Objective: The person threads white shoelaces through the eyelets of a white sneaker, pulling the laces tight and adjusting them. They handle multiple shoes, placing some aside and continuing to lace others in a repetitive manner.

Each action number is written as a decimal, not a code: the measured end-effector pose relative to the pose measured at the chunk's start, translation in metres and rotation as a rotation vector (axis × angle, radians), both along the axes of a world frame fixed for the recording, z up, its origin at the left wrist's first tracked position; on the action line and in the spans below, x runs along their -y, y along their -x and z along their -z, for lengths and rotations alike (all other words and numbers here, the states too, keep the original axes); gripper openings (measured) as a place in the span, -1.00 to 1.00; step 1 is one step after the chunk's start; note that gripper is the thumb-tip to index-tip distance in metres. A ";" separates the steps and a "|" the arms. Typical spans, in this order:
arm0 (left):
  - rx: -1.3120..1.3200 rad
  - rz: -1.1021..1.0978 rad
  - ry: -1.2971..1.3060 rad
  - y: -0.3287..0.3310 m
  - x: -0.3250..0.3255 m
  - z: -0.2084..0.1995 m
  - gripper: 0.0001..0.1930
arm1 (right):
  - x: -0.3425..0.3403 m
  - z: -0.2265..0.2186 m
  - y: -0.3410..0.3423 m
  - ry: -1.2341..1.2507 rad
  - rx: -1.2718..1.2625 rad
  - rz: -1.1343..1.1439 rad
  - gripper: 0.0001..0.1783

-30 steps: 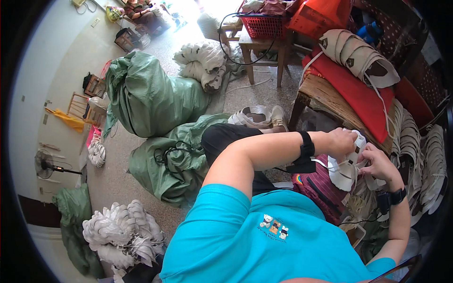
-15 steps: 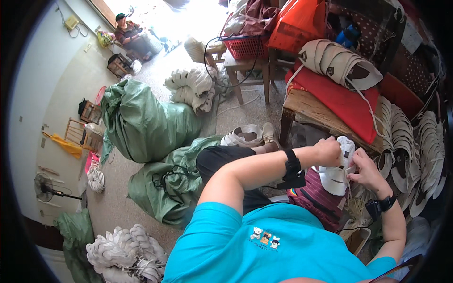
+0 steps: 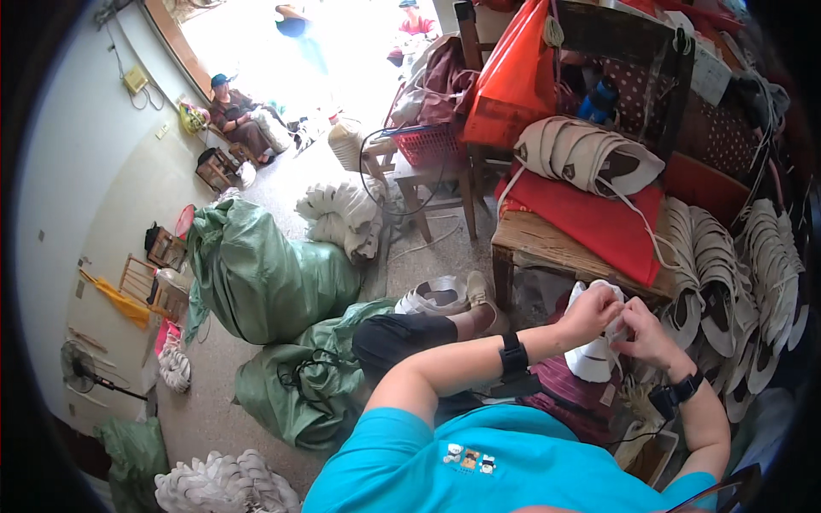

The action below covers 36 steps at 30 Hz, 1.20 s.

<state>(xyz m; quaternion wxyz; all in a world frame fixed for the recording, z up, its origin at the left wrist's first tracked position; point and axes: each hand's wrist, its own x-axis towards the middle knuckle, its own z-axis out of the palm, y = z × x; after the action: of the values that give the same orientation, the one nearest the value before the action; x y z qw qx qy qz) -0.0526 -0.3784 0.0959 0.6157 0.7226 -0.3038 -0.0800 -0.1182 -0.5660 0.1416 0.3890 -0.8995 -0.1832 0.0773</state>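
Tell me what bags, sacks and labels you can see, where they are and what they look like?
Big green sack: on the floor at left, bulging, tied shut.
Second green sack: on the floor beside the person's knee, flatter and crumpled.
Orange-red bag: hanging at the top, above the red basket.
White paper label: upper right on the dark frame, small and rectangular.

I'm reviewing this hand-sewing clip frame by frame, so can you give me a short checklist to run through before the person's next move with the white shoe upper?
1. Both hands on the piece: ok, left hand and right hand both grip the white shoe upper.
2. Piece held clear of the wooden bench: ok, held in front of it.
3. Needle or thread visible: cannot tell, fingers cover it.
4. More uppers within reach: ok, stacked white uppers lie beside the right hand.
5. Floor near feet: not ok, green sacks crowd it.
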 end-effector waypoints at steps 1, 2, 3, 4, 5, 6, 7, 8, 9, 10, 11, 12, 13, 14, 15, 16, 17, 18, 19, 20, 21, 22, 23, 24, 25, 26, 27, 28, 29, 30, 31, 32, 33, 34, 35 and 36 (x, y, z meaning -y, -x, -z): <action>0.004 0.008 -0.046 0.002 -0.001 -0.005 -0.81 | 0.002 0.001 0.001 0.025 0.001 0.009 -0.52; 0.009 0.016 -0.093 0.001 0.000 -0.010 -0.81 | 0.003 0.002 0.000 -0.020 0.014 0.032 -0.51; -0.006 0.019 -0.138 0.006 -0.001 -0.010 -0.80 | 0.002 0.008 0.002 -0.063 0.008 0.049 -0.49; -0.009 0.082 -0.176 0.004 -0.002 -0.018 -0.81 | 0.003 0.011 0.005 -0.099 0.008 0.072 -0.47; 0.041 0.134 -0.175 0.002 0.000 -0.009 -0.81 | 0.006 0.016 0.007 -0.049 0.052 0.071 -0.51; 0.162 0.126 -0.212 0.000 0.005 0.003 -0.83 | 0.007 0.019 0.006 -0.003 0.108 0.068 -0.54; 0.279 0.107 -0.262 0.001 0.007 0.009 -0.85 | 0.005 0.019 0.006 0.030 0.162 0.055 -0.57; 0.297 0.153 -0.321 -0.003 0.010 0.014 -0.86 | 0.006 0.013 0.006 0.063 0.071 0.018 -0.50; 0.308 0.207 -0.386 -0.005 0.012 0.014 -0.86 | 0.008 0.014 0.006 0.067 0.079 0.020 -0.52; 0.318 0.263 -0.448 -0.008 0.014 0.014 -0.87 | 0.009 0.016 0.005 0.071 0.086 0.022 -0.53; 0.308 0.291 -0.479 -0.010 0.016 0.014 -0.87 | 0.011 0.018 0.007 0.077 0.093 0.024 -0.55; 0.304 0.320 -0.512 -0.013 0.018 0.011 -0.87 | 0.011 0.020 0.008 0.057 0.097 0.036 -0.56; 0.300 0.349 -0.545 -0.017 0.019 0.008 -0.87 | 0.011 0.022 0.010 0.038 0.101 0.048 -0.57; 0.297 0.381 -0.566 -0.018 0.020 0.005 -0.86 | 0.012 0.023 0.011 0.019 0.105 0.059 -0.59; 0.321 0.417 -0.574 -0.021 0.021 0.002 -0.86 | 0.011 0.024 0.013 -0.005 0.119 0.063 -0.60; 0.344 0.453 -0.582 -0.023 0.022 0.000 -0.85 | 0.011 0.026 0.014 -0.028 0.133 0.067 -0.61; 0.368 0.488 -0.590 -0.024 0.022 -0.002 -0.85 | 0.009 0.027 0.015 -0.052 0.147 0.070 -0.62; 0.379 0.465 -0.575 -0.022 0.021 -0.001 -0.85 | 0.006 0.024 0.016 -0.039 0.162 0.056 -0.65; 0.391 0.442 -0.560 -0.020 0.020 -0.001 -0.86 | 0.002 0.018 0.017 -0.026 0.177 0.043 -0.67; 0.403 0.418 -0.547 -0.019 0.019 0.000 -0.86 | -0.001 0.015 0.015 -0.014 0.193 0.029 -0.69; 0.438 0.400 -0.529 -0.017 0.018 0.000 -0.88 | 0.002 0.017 0.015 -0.002 0.203 0.052 -0.71; 0.474 0.382 -0.512 -0.017 0.015 0.000 -0.88 | 0.008 0.021 0.014 0.011 0.213 0.076 -0.74; 0.509 0.362 -0.496 -0.018 0.014 0.000 -0.89 | 0.010 0.023 0.013 0.022 0.223 0.099 -0.76; 0.542 0.243 -0.484 -0.026 0.004 0.003 -0.91 | 0.001 0.013 0.009 0.001 0.150 0.087 -0.80; 0.588 0.152 -0.457 -0.033 0.001 -0.009 -0.93 | 0.000 0.012 0.010 0.004 0.136 0.125 -0.81; 0.367 -0.029 -0.150 -0.030 -0.006 -0.018 -0.95 | -0.001 0.012 0.011 0.006 0.122 0.162 -0.82; 0.337 -0.003 -0.133 -0.029 -0.010 -0.018 -0.95 | -0.003 0.010 0.011 0.017 0.111 0.193 -0.83; 0.307 0.023 -0.117 -0.028 -0.013 -0.016 -0.95 | -0.015 0.004 0.012 -0.021 0.124 0.248 -0.83; 0.276 0.048 -0.102 -0.026 -0.016 -0.015 -0.94 | -0.020 0.008 0.010 -0.036 0.145 0.281 -0.83; 0.259 0.058 -0.086 -0.021 -0.014 -0.015 -0.90 | -0.024 0.015 0.009 -0.047 0.166 0.320 -0.83; 0.230 0.045 -0.062 -0.019 -0.014 -0.015 -0.87 | -0.026 0.023 0.009 -0.057 0.187 0.361 -0.84; 0.199 0.036 -0.039 -0.016 -0.013 -0.015 -0.85 | -0.027 0.028 0.009 -0.047 0.285 0.341 -0.83; 0.169 0.031 -0.021 -0.015 -0.011 -0.015 -0.82 | -0.027 0.025 0.010 -0.150 0.185 0.382 -0.83; 0.087 -0.005 0.132 -0.012 -0.009 -0.010 -0.73 | -0.028 0.020 0.011 -0.256 0.079 0.435 -0.82; 0.036 -0.043 0.115 -0.019 -0.013 -0.004 -0.69 | -0.031 0.012 0.010 -0.365 -0.025 0.493 -0.81; 0.007 -0.089 0.062 -0.022 -0.017 -0.003 -0.68 | -0.033 0.003 0.008 -0.464 -0.016 0.506 -0.80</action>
<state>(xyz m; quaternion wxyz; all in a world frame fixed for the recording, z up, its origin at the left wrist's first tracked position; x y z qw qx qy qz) -0.0306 -0.3609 0.0984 0.6397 0.7162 -0.2759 -0.0403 -0.1258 -0.5333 0.1387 0.5914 -0.8035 0.0361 -0.0582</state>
